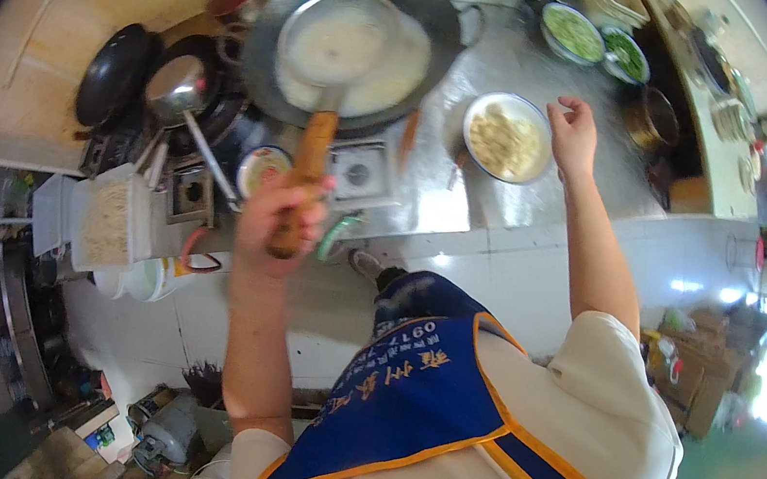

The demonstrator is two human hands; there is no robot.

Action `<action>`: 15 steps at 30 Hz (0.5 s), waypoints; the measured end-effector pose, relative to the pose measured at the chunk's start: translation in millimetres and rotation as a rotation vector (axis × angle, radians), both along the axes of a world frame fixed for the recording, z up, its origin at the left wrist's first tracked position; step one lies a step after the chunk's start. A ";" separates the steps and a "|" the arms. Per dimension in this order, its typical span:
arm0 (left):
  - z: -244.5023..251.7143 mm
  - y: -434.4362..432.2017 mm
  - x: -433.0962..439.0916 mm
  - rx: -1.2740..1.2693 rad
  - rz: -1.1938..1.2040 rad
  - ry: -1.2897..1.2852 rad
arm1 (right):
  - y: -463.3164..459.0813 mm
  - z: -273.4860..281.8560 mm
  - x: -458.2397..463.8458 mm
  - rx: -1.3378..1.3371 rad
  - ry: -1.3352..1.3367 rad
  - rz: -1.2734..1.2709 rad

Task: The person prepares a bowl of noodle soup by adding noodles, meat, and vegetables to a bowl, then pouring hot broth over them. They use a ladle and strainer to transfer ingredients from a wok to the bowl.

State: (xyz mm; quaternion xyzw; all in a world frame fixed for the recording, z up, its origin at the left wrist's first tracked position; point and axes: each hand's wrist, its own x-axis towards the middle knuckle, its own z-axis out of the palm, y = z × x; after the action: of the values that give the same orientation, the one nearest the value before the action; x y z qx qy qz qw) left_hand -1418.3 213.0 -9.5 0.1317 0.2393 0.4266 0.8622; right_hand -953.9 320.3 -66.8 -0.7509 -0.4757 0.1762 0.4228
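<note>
My left hand (280,218) grips the wooden handle of a round metal strainer (338,38). The strainer's bowl is over or in a large dark wok (445,64) of pale, cloudy liquid (402,80); how deep it sits I cannot tell. To the right, an enamel bowl (504,139) with a blue rim holds pale, beige chunks of food (496,141). Just beside its right rim is my right hand (576,134), fingers loosely curled with nothing visible in them. Whether it touches the rim is unclear.
A metal ladle (180,90) lies over a dark pan at left. Below it stands a plastic tub of noodle-like strips (106,223). Bowls of pale green shreds (573,32) and chopped greens (626,55) stand at the counter's back right. A brown pot (649,119) is near the shelf (715,154).
</note>
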 end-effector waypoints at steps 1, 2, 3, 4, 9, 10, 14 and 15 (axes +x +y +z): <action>9.9 -6.9 10.9 -0.048 0.191 0.104 | -8.4 -14.1 26.5 -0.021 -0.061 -0.026; 17.4 -12.6 17.9 -0.048 0.225 0.135 | -15.1 -26.6 51.0 -0.088 -0.052 -0.025; 22.9 -18.3 26.6 -0.041 0.263 0.173 | -21.2 -37.1 71.2 -0.148 -0.035 -0.021; 19.8 -25.2 38.7 -0.117 0.424 0.226 | -26.1 -45.3 83.8 -0.235 0.031 -0.015; -79.4 -71.7 76.5 -0.408 0.508 0.394 | -38.5 -96.6 115.4 -0.594 0.766 0.163; -86.8 -78.2 96.8 -0.401 0.355 0.452 | -39.0 -112.4 116.2 -0.619 0.977 0.238; -64.9 -61.8 210.6 -0.379 0.227 0.587 | -17.9 -155.6 102.0 -0.651 1.258 0.374; -66.0 -50.6 230.0 -0.375 0.207 0.545 | -12.1 -168.0 95.0 -0.610 1.425 0.339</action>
State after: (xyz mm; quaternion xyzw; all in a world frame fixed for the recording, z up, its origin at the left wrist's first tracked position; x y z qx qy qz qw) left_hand -1188.4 162.4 -75.5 0.0551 0.5469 0.4097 0.7280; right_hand -858.9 308.2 -234.8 -0.4574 -0.1292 0.7990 0.3683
